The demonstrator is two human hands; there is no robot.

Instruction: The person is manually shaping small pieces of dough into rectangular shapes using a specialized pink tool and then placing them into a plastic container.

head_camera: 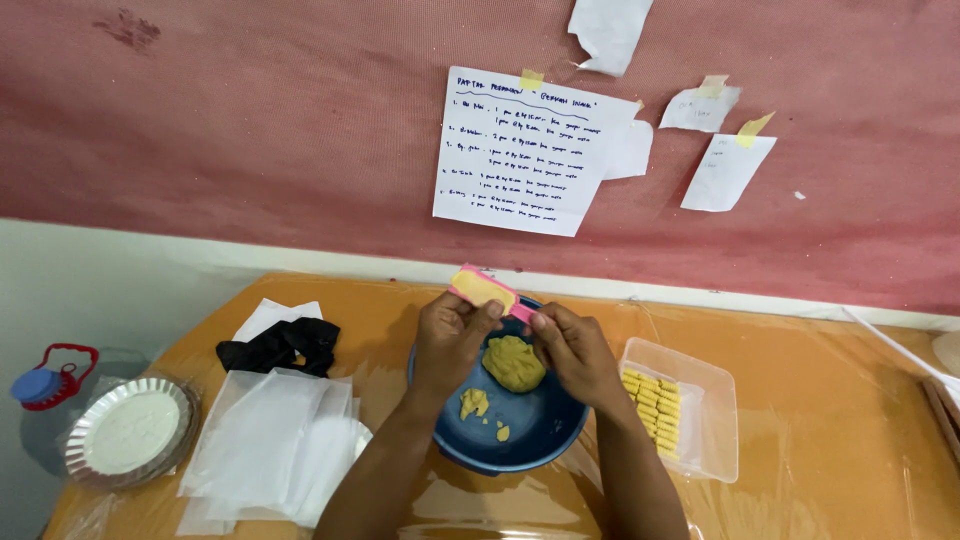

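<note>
Right now a small pink mould (484,290) packed with yellow dough is held up over the far rim of the blue bowl (540,430), between both hands. The left hand (450,340) is closed on its near end, fingers pinched around it; the right hand (575,350) is closed on the other end, thumb and fingertips pressed to the edge. The mould looks light and stiff, probably plastic, and is best taken by its short ends, as it is here. The dough is judged soft, crumbly and a little greasy, so a firm squeeze would likely deform it.

In the bowl a lump of dough (514,362) is seen at the middle, with smaller crumbs (474,402) toward the near left. Just right of the bowl a clear plastic tray (700,400) is set, with a row of small ridged yellow pieces (652,408) lined along its left side.

Toward the left edge of the orange, film-covered worktop (820,440), white paper sheets (265,440) are stacked, a black cloth (285,345) is bunched behind them, and a fluted foil dish of white powder (130,432) sits at the near left corner. A blue-capped jug with a red handle (48,380) stands beyond that edge.

On the pink wall a white handwritten sheet (525,155) is taped with yellow tape, with three smaller white slips (725,170) to its right and above.
</note>
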